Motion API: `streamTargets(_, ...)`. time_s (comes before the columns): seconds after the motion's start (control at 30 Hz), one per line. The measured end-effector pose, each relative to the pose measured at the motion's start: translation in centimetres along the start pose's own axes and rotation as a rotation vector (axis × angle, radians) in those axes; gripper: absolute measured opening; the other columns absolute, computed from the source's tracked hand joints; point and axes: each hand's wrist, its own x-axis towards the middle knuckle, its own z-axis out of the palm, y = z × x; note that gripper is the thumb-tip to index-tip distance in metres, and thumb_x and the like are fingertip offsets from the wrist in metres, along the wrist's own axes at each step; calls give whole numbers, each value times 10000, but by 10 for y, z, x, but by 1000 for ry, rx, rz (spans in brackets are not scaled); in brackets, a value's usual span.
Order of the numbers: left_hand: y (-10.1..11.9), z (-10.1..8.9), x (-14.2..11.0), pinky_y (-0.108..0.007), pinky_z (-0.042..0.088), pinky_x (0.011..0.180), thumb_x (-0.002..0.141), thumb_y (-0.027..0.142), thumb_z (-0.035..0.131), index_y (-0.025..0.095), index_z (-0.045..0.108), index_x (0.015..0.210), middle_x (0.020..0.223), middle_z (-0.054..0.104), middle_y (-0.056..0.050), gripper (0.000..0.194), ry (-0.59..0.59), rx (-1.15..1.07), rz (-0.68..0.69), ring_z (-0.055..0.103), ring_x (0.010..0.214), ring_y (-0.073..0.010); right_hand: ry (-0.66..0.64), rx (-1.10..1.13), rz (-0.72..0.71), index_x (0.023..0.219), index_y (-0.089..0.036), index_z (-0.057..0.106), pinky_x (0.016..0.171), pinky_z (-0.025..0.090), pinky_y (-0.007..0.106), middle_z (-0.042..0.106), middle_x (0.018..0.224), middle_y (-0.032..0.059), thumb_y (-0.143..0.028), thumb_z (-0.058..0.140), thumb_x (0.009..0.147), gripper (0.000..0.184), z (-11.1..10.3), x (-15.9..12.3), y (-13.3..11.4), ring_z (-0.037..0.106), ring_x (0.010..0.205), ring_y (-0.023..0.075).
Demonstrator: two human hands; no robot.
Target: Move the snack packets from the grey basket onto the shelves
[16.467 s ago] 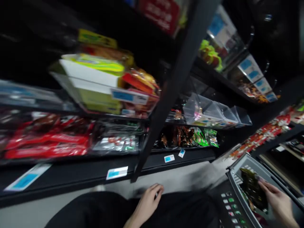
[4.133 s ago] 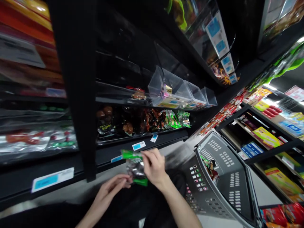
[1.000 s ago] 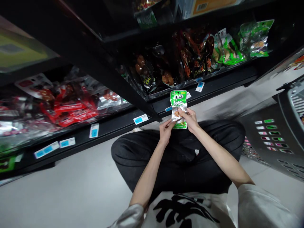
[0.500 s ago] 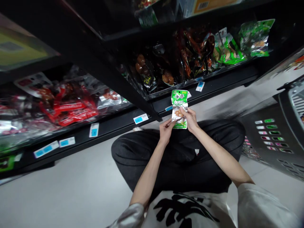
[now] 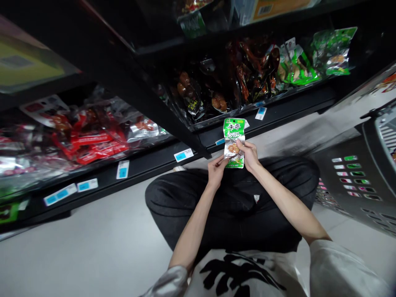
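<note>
A green and silver snack packet [image 5: 234,131] with printed characters and a food picture is held upright over my crossed legs, its front towards me. My left hand [image 5: 216,170] pinches its lower left edge between thumb and fingers. Gripping the right side, my right hand [image 5: 249,155] has its thumb laid across the front and its fingers behind, partly hidden. Just beyond the packet runs the shelf edge [image 5: 278,108], with price tags on it.
Dark packs of meat [image 5: 219,102] and green packs [image 5: 298,68] fill the low shelf ahead. Red packs [image 5: 99,138] lie in the left bay, past a black post [image 5: 161,97]. A grey slotted basket [image 5: 346,165] stands at my right on the pale floor [image 5: 117,231].
</note>
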Motion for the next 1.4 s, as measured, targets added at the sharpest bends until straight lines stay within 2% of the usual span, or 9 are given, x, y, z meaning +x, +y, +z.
streamTargets(0.57,-7,-2,4,-383,565,857,727,329,818,184,795,1001,951,802,-61,311,-17,27,32,734,888,-249,-15,-59,-54,717,-173,767,686,505,289,728,722,8,-437,863,632,294,-3,4,6,654,687,167)
streamTargets(0.73,-8,-4,4,-327,551,832,806,277,747,209,669,1209,1038,765,-71,416,-40,179,176,714,921,-216,2,-161,-74,751,-182,765,690,501,297,728,733,13,-482,814,676,314,-3,2,12,661,737,196)
streamTargets(0.83,-2,-5,2,-335,545,842,836,260,709,222,662,1198,1170,696,-97,367,12,318,307,679,1024,-233,-1,-192,-59,709,-187,739,699,495,295,711,707,8,-482,802,675,304,-2,0,13,653,753,201)
streamTargets(0.93,4,-3,-2,-407,504,975,851,261,700,223,711,1143,1267,624,-122,295,66,478,463,603,1172,-276,-24,-202,-56,674,-189,717,663,469,274,689,687,-4,-462,794,682,285,-2,0,13,620,709,179)
streamTargets(1.03,9,0,-5,-483,391,1126,868,292,705,245,731,1159,1257,647,-115,296,21,532,532,565,1234,-296,-76,-235,-79,672,-191,705,644,453,262,666,678,-13,-479,774,714,299,-2,-2,13,595,695,166)
streamTargets(1.1,11,1,-6,-498,365,1154,854,324,731,261,711,1211,1299,645,-111,363,-56,493,518,550,1273,-303,-122,-270,-99,716,-194,723,665,465,259,678,718,-8,-511,756,739,320,-3,-3,11,606,733,170)
streamTargets(1.23,9,2,-6,-454,452,1089,779,366,816,272,548,1403,1478,528,-131,686,-193,263,377,514,1349,-314,-253,-285,-80,919,-214,780,685,509,265,734,968,37,-591,662,829,405,-2,-6,6,656,851,185)
streamTargets(1.3,7,2,-4,-423,487,1043,761,371,834,260,529,1401,1420,585,-130,718,-177,148,279,575,1284,-303,-284,-290,-76,921,-210,788,651,522,274,739,996,58,-593,661,836,413,0,-8,4,669,822,187)
streamTargets(1.4,3,0,1,-390,526,963,776,389,812,225,626,1259,1187,721,-94,543,-64,52,160,682,1076,-268,-261,-296,-54,883,-209,789,618,539,300,753,906,61,-549,757,767,361,2,-10,3,674,736,194)
